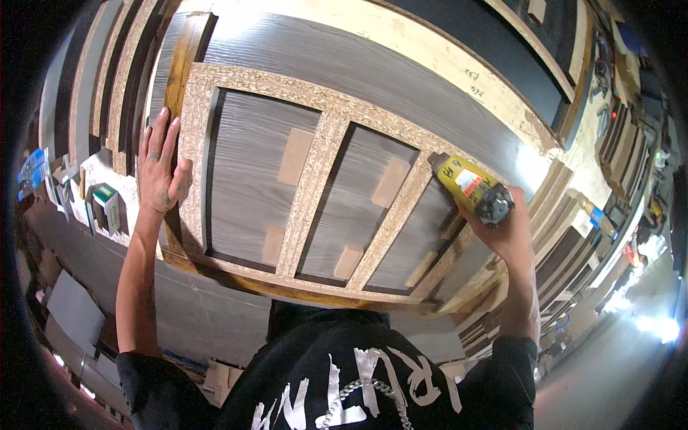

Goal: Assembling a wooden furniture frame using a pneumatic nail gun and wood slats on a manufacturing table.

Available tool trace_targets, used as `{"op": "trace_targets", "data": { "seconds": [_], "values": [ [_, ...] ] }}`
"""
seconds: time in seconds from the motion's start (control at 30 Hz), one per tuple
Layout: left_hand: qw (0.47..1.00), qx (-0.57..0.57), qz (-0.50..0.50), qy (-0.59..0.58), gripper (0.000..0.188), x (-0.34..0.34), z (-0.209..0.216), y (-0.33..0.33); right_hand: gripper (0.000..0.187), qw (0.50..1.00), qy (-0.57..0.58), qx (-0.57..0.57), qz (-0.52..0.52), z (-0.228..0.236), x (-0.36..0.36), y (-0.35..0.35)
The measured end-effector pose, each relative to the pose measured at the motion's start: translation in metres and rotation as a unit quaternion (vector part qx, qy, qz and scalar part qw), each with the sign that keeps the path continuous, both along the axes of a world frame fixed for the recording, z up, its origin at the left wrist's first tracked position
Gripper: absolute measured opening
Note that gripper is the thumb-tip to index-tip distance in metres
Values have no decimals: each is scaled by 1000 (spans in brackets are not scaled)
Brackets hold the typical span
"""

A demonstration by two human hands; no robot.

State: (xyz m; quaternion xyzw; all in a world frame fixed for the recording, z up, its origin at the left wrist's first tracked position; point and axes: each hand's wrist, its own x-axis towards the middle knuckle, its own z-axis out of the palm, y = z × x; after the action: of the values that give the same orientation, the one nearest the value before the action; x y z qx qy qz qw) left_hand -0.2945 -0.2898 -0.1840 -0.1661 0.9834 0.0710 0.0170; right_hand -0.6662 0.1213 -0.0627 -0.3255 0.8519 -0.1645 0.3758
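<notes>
A chipboard frame with three openings lies over a grey wood-grain panel. Small pale brown rectangular pieces sit inside the openings. My left hand rests at the frame's left side, fingers stretched out toward a dark stained wood strip. In my right hand is a yellow bottle with a dark end, held tilted. Its far, narrower end is at the frame's upper right rail; whether it touches the wood I cannot tell. My right fingers are partly hidden behind the bottle.
Stacked board strips stand at the left, with more strips at the right. A small green-and-white box is at the left. Another dark framed panel lies beyond a pale board. A brush with a blue band lies right.
</notes>
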Motion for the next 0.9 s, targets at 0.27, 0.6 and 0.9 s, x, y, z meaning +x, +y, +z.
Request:
{"op": "trace_targets", "data": {
  "seconds": [0.27, 0.6, 0.9],
  "values": [
    [1000, 7, -7, 16, 63, -7, -2, -4, 58, 996, 80, -10, 22, -16, -3, 22],
    [1000, 14, -11, 10, 63, -10, 2, 1, 44, 962, 55, 211, -165, 21, -18, 81],
    [999, 10, -30, 21, 67, -7, 0, -1, 52, 960, 19, 148, -235, -3, -31, 193]
  ]
}}
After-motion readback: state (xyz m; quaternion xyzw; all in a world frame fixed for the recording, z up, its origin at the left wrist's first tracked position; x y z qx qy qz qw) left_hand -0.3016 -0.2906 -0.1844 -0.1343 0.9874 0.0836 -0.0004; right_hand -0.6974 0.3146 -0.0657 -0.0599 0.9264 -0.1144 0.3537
